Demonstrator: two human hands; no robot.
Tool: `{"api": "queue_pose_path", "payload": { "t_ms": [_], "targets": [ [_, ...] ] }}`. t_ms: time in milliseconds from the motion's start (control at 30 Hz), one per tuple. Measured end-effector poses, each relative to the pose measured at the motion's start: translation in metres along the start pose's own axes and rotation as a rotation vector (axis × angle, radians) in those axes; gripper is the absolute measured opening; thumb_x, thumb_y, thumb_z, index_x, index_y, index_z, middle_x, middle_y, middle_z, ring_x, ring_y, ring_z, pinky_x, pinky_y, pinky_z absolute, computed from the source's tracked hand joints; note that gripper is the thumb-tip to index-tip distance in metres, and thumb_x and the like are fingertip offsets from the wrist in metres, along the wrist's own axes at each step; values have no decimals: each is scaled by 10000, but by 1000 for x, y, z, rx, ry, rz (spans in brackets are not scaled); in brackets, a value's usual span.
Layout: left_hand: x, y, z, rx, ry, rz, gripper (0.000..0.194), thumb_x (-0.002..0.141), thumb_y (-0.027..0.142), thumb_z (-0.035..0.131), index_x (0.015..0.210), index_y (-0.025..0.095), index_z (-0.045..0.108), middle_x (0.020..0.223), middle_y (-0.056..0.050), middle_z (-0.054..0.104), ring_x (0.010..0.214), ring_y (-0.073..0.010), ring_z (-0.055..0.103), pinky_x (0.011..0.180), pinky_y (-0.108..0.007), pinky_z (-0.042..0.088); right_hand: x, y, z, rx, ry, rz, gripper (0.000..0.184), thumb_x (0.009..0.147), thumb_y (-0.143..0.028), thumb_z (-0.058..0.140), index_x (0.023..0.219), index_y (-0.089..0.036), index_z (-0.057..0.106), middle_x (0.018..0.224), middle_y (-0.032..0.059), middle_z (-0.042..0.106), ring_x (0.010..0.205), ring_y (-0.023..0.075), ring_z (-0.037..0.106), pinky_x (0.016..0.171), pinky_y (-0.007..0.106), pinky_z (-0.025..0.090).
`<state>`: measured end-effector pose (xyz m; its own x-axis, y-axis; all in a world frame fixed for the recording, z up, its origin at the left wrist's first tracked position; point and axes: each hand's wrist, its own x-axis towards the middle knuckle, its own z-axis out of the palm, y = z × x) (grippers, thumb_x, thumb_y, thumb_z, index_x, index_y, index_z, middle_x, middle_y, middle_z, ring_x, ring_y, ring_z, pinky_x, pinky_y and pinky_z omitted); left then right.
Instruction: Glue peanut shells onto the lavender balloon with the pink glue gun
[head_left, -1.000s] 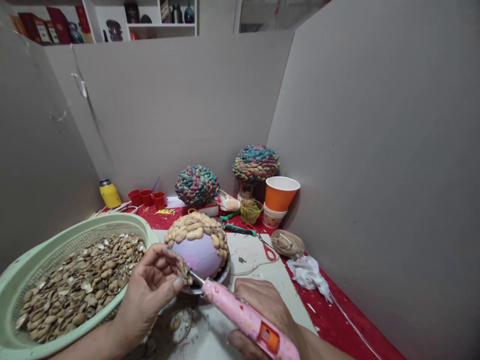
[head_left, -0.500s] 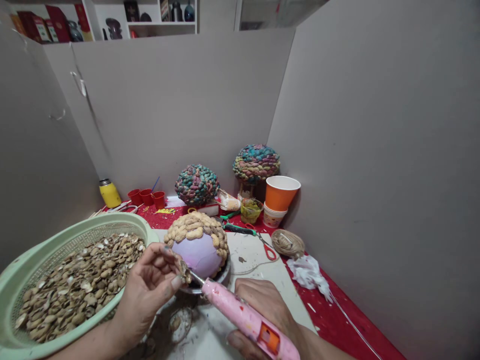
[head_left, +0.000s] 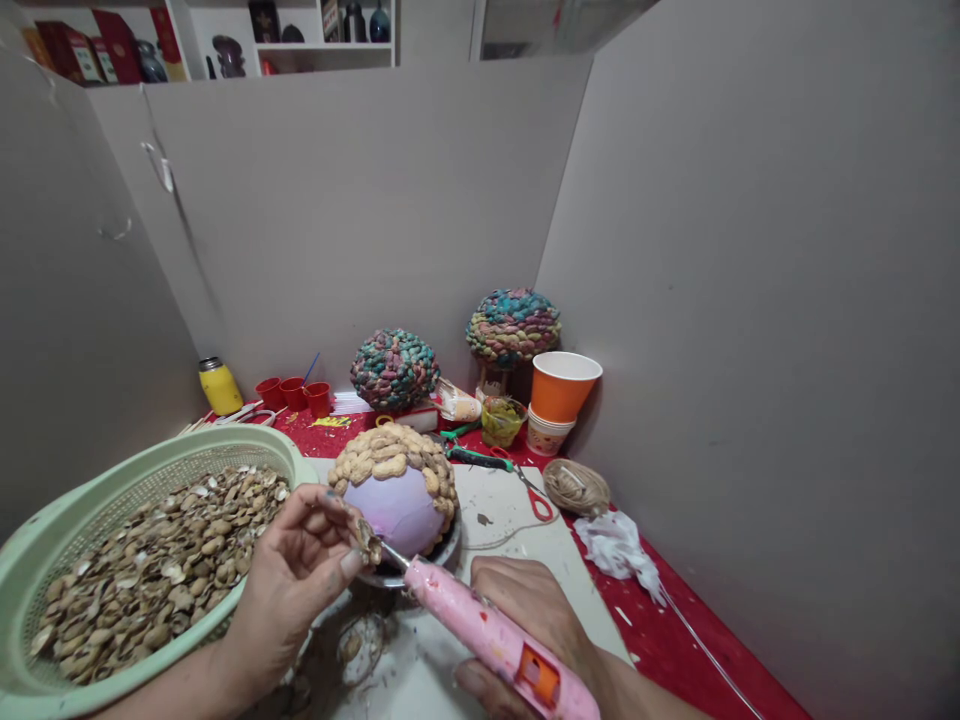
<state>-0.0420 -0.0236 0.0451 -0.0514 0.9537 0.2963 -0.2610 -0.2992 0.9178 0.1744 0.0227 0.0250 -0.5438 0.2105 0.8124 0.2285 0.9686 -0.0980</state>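
Note:
Between the thumb and fingers of my left hand (head_left: 304, 560) is a peanut shell (head_left: 367, 545), its hollow side partly showing. My right hand (head_left: 525, 610) is wrapped round a pink hot glue gun (head_left: 480, 625), whose metal nozzle (head_left: 394, 553) meets the shell. Just behind them, a lilac balloon-like ball (head_left: 394, 508) rests in a metal bowl (head_left: 450, 555). Rows of peanut shells (head_left: 386, 455) cover the top and right side of the ball; its near face is bare. At left, a green colander (head_left: 300, 450) holds many loose shells (head_left: 172, 570).
Two painted shell-covered domes (head_left: 394, 368) stand at the back. Orange paper cups (head_left: 564, 388), a twine ball (head_left: 576, 487), red-handled scissors (head_left: 538, 503), green-handled pliers (head_left: 480, 458) and crumpled white plastic (head_left: 619, 545) lie to the right. Red cups (head_left: 318, 400) and a yellow bottle (head_left: 218, 387) are back left.
Almost nothing differs. Both hands, the shell and the glue gun keep their places, with the nozzle still at the shell.

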Motion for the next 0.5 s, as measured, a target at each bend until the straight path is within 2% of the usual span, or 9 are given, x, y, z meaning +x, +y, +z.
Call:
{"api": "queue_pose_path", "payload": {
  "t_ms": [233,500],
  "targets": [
    [0,-3,-3,-7,12,10,257,783,191,737,968,219,560,848,2,615,720,-115,593,669,-226,510,1,-1,1,18,19,-21,339,1014,-402,282,844,-200,494,560,-39,438,443,130,365,444,285,238],
    [0,-2,-1,-11,20,11,258,783,195,742,964,231,561,864,7,622,727,-112,589,673,-226,515,0,-1,1,14,25,-9,376,1007,-409,295,707,-219,418,537,-41,423,432,122,347,437,286,230]
  ]
}}
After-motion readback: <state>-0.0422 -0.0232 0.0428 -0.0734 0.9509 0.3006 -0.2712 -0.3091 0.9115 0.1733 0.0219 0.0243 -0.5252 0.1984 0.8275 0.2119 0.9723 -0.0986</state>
